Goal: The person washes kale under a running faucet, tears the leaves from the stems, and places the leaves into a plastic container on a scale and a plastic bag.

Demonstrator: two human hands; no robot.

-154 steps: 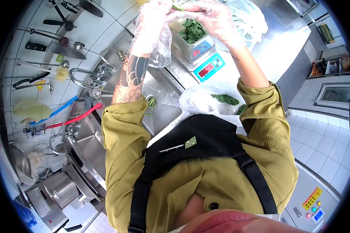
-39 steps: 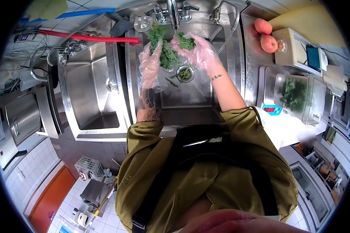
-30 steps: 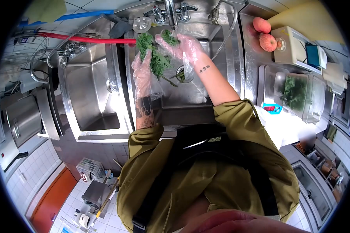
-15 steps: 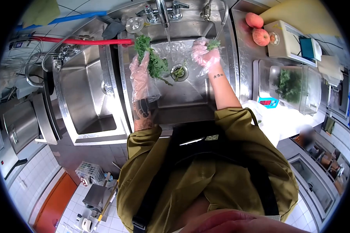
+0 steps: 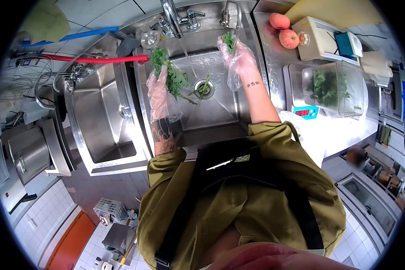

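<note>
Curly kale (image 5: 177, 80) is held over the left part of the steel sink (image 5: 216, 106), with my left hand (image 5: 157, 96), in a clear plastic glove, closed around it. Its stem points down toward the drain. On the sink's right side, my right hand (image 5: 243, 60), gloved too, has its fingers closed on a smaller torn kale piece (image 5: 228, 42). A thin stream of water falls from the faucet (image 5: 170, 18) between the hands. Several cut kale stems (image 5: 205, 87) lie on the drain.
A clear container of kale (image 5: 329, 87) sits on a digital scale (image 5: 305, 112) at the right. Two apples (image 5: 289, 38) rest on the counter behind it. A second sink (image 5: 101, 112) is at the left, with a red bar (image 5: 99, 59) across its back.
My right hand has turned and moved up, bringing the small kale piece to its upper left side. My left hand keeps hold of its kale. The whole view has shifted slightly.
</note>
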